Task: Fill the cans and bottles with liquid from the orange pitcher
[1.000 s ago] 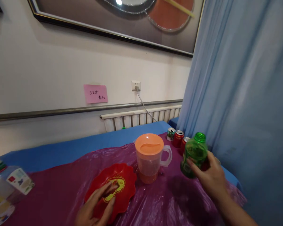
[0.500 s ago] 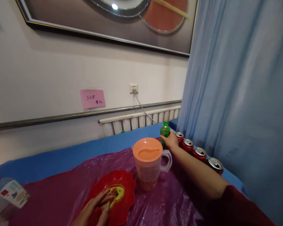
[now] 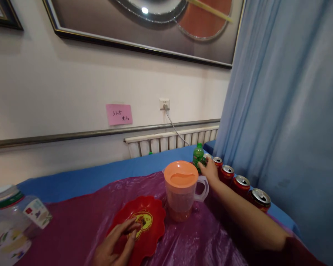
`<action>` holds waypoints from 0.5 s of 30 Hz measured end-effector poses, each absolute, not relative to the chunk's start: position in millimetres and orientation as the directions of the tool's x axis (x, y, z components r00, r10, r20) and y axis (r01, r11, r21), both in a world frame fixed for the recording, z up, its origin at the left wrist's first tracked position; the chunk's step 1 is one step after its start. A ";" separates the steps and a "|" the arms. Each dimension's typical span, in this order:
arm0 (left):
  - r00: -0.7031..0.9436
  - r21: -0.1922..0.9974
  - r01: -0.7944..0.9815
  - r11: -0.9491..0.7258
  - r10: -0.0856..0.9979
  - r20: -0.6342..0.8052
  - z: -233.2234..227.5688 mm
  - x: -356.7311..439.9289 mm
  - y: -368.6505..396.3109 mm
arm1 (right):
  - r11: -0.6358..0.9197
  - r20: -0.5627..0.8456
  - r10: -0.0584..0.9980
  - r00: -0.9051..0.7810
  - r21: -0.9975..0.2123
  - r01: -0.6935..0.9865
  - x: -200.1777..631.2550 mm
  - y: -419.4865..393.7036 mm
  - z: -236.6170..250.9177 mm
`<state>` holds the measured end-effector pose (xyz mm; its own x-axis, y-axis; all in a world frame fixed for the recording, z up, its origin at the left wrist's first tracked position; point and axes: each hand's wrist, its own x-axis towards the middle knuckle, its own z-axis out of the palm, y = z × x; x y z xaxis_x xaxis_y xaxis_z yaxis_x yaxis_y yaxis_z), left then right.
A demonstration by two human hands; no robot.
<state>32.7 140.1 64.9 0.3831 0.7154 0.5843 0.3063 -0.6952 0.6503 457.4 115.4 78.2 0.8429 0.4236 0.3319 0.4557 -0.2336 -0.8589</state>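
Note:
At the far side of the table stands a green plastic bottle [image 3: 198, 153], upright. My right hand [image 3: 209, 170] is just right of it, fingers parted, the thumb close to the bottle; whether it still touches is hard to make out. Over a red scalloped plate [image 3: 152, 236] with a yellow printed design hovers my left hand [image 3: 115, 242], thumb and fingers apart and holding nothing. Between the two hands is a clear plastic pitcher [image 3: 180, 203] with an orange lid [image 3: 180, 171] and its handle turned right.
Several red drink cans [image 3: 241, 184] line the right edge beside a blue curtain [image 3: 288, 111]. Clear plastic jars [image 3: 19, 214] with labels stand at the left. A purple plastic sheet [image 3: 72, 229] covers part of the blue tablecloth [image 3: 100, 175]. Behind is a radiator [image 3: 169, 140].
My right hand has loosened from around the green bottle and shifted to its right side, fingers spreading. The whole view has swung slightly left, bringing more of the jars into sight.

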 end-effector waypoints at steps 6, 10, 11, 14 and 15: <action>0.323 0.620 0.287 -0.731 0.683 0.655 69.5 34.3 129.2 | 0.082 0.533 0.237 0.812 -0.844 0.529 356.2 -18.5 59.0; 0.224 0.658 0.247 -0.711 0.703 0.675 69.2 34.8 123.7 | 0.355 0.620 0.755 0.214 -0.661 0.661 261.3 -68.0 29.6; 0.188 0.681 0.237 -0.693 0.720 0.668 69.4 35.0 122.5 | 0.461 0.561 0.826 -0.049 -0.625 0.630 240.8 -66.8 25.8; 0.041 0.754 0.150 -0.639 0.766 0.641 72.6 35.4 119.8 | 0.625 0.357 0.768 -0.532 -0.601 0.499 188.0 -42.6 27.3; -0.006 0.770 0.104 -0.630 0.774 0.633 74.9 35.0 119.3 | 0.648 0.297 0.728 -0.618 -0.593 0.478 172.3 -32.4 30.4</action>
<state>35.0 119.3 74.9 -0.0056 0.7738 0.6334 0.1038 -0.6296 0.7700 172.3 -32.4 30.4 -0.6182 0.7279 0.2967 0.4778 0.6477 -0.5935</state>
